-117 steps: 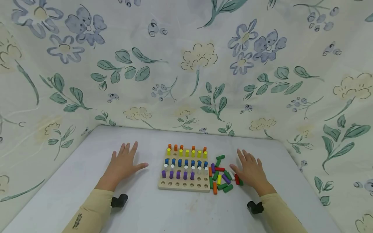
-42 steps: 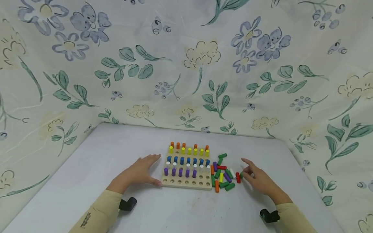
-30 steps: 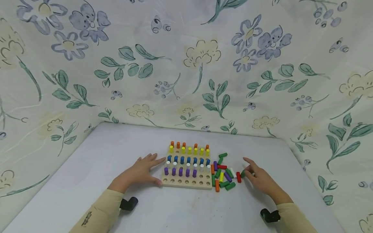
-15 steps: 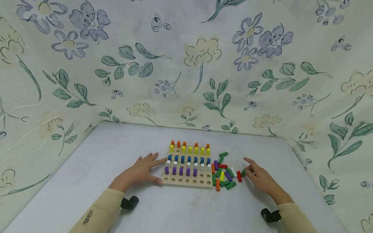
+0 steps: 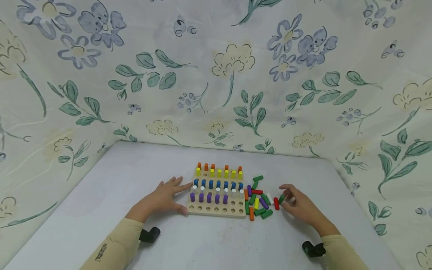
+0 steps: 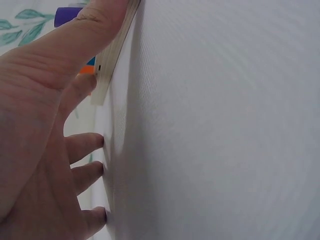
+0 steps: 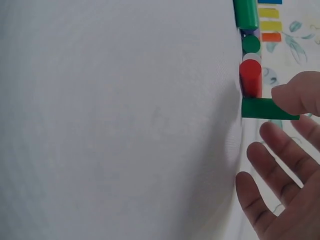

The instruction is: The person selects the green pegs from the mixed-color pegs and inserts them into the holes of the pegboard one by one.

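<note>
A wooden pegboard (image 5: 216,213) holds rows of orange, yellow, blue, white and purple pegs standing in its holes. My left hand (image 5: 160,198) lies spread at its left side, index finger and thumb against the edge; the left wrist view shows the thumb (image 6: 75,37) on the board's side and other fingertips on the tabletop. To the right of the loose pegs, my right hand (image 5: 298,204) pinches a green peg (image 7: 262,108), which stands on end at the table beside a red peg (image 7: 251,77). The index finger's grip is partly hidden behind the thumb.
Loose green, purple, white, yellow and orange pegs (image 5: 256,204) lie between the board and the right hand, some touching the board's right edge. The white table (image 5: 216,247) ends at a flower-patterned cloth (image 5: 202,93) behind and at the sides.
Earlier both hands lay spread apart from the board. The left hand has moved right to the board's edge. The right hand's fingers have closed in on the green peg, which has been tipped up.
</note>
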Motion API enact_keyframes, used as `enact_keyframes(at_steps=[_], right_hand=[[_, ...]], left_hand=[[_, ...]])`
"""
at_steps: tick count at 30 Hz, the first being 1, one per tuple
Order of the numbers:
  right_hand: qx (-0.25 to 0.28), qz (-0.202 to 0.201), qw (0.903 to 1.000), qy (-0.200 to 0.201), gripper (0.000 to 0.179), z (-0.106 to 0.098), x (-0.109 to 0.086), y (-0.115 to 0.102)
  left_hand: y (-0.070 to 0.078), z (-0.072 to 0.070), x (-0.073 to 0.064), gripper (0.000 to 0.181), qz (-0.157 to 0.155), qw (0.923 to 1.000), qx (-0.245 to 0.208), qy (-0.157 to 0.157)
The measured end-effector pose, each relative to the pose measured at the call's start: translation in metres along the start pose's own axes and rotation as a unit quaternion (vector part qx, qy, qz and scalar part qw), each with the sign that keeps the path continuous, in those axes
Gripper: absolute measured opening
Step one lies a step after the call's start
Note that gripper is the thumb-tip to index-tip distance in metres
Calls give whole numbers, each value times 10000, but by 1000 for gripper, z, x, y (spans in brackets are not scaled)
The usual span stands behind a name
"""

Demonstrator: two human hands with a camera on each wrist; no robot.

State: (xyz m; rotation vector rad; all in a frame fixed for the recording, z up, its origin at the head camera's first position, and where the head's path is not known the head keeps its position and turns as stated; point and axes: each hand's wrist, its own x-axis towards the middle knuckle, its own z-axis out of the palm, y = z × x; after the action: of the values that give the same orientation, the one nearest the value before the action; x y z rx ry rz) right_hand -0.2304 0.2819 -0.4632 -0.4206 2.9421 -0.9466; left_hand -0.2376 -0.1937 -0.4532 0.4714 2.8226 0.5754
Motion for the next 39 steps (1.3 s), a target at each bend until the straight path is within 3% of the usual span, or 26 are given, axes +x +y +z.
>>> enact_keyframes(at_steps=[11,39], right_hand=[[11,-54,9998,169,30,-1,1,-4],[-200,-401,9967,670,23,3,-3,-7]], left_hand=[[-1,1,1,104,-34,10000,-15,-7],[-4,1,1,104,14,10000,-7,31]])
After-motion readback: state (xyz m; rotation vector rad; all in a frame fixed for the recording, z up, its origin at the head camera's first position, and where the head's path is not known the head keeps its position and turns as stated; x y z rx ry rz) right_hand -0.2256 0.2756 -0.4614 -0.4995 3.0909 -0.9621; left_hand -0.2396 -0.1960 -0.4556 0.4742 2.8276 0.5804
